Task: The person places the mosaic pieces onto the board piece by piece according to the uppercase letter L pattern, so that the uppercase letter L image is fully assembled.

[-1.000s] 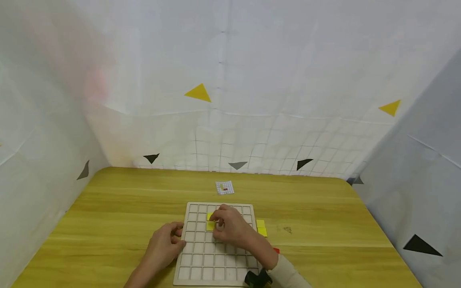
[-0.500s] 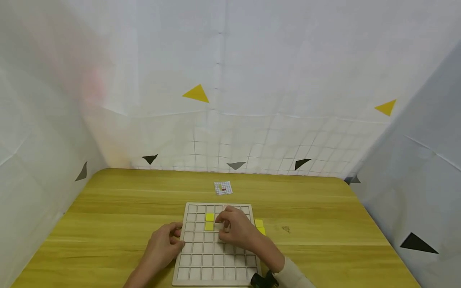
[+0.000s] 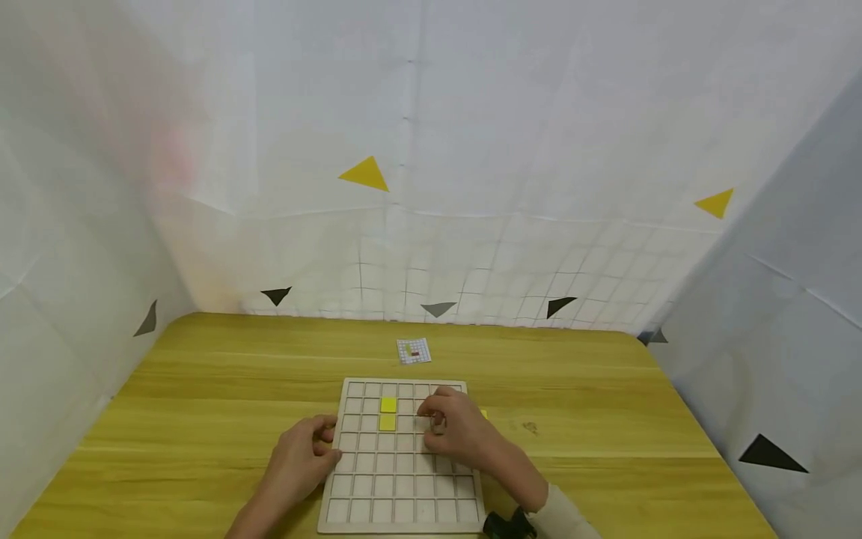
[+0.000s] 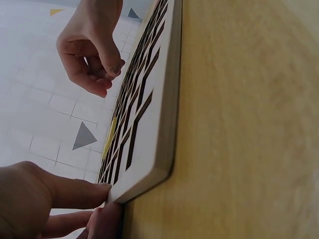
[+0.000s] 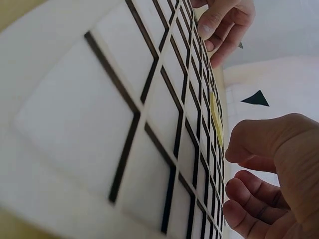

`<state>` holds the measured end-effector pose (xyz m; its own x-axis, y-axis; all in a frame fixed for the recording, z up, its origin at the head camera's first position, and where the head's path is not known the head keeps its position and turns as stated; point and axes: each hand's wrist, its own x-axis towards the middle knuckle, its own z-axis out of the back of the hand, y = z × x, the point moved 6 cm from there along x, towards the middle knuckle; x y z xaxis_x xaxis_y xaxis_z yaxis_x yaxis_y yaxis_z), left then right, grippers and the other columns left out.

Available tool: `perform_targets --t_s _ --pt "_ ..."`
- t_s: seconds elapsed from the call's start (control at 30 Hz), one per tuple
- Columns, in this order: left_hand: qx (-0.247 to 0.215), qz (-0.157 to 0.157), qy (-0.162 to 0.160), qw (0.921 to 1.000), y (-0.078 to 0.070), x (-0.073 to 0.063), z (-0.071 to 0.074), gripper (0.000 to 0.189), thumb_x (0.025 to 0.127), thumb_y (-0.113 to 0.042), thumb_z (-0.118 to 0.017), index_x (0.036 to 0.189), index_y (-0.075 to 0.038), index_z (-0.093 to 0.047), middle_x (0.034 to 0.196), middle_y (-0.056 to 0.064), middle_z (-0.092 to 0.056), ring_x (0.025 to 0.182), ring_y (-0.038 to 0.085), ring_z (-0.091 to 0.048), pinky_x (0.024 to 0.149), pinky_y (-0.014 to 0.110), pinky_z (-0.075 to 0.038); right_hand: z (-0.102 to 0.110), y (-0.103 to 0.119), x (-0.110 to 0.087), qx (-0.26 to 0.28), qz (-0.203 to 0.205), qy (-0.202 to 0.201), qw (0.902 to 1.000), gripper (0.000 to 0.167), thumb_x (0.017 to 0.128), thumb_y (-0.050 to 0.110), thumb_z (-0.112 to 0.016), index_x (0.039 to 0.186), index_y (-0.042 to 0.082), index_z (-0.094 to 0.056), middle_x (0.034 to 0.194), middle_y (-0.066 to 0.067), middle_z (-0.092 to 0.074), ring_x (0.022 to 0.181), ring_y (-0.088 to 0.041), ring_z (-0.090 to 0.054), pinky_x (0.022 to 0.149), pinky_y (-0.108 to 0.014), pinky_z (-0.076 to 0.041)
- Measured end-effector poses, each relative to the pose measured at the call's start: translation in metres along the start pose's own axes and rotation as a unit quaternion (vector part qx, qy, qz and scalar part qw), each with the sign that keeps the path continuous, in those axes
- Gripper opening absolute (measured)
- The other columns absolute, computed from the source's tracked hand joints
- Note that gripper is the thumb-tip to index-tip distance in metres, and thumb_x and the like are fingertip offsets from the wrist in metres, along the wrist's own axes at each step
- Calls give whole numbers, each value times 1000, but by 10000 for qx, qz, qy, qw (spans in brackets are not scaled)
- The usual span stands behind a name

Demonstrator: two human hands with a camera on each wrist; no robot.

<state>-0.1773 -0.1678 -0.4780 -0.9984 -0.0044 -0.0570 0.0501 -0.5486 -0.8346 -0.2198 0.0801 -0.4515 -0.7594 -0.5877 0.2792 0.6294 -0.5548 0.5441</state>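
A pale board with a grid of square recesses (image 3: 373, 486) lies on the table. Two yellow square tiles (image 3: 387, 423) sit one above the other in its upper left part. My left hand (image 3: 296, 458) grips the board's left edge; in the left wrist view, its fingers and thumb (image 4: 79, 193) meet at that edge. Over the board's upper right part hovers my right hand (image 3: 461, 430), its fingers loosely bent. The right wrist view shows nothing between the fingers of that hand (image 5: 279, 174). It stands apart from the yellow tiles.
Behind the board lies a small printed card (image 3: 414, 350) with a grid and coloured squares. A yellow tile (image 3: 484, 414) shows beside the board's right edge, mostly hidden by the right hand. White sheets (image 3: 471, 150) with triangles enclose the table (image 3: 606, 404).
My right hand has moved right, away from the two yellow tiles, uncovering them. A red piece and the yellow tiles beside the board are now mostly or wholly hidden. The left hand stays put.
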Motion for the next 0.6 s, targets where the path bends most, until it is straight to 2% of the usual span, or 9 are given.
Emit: perform_targets --t_s 0.37,0.6 --pt "-2 -35 22 10000 -1 1 -1 51 78 2 -79 126 5 -63 98 3 -63 79 14 -63 61 28 -53 13 -11 -12 0 -208 -28 9998 24 78 -2 -72 101 5 -72 91 -4 -59 73 -18 -54 62 -24 -48" --pt "-52 31 21 10000 0 0 -1 53 78 3 -79 127 5 -62 99 3 -63 80 14 -63 60 28 -53 17 -16 -20 -130 -315 -80 9994 23 79 0 -72 100 8 -73 89 -2 -59 73 -17 -54 62 -24 -47"
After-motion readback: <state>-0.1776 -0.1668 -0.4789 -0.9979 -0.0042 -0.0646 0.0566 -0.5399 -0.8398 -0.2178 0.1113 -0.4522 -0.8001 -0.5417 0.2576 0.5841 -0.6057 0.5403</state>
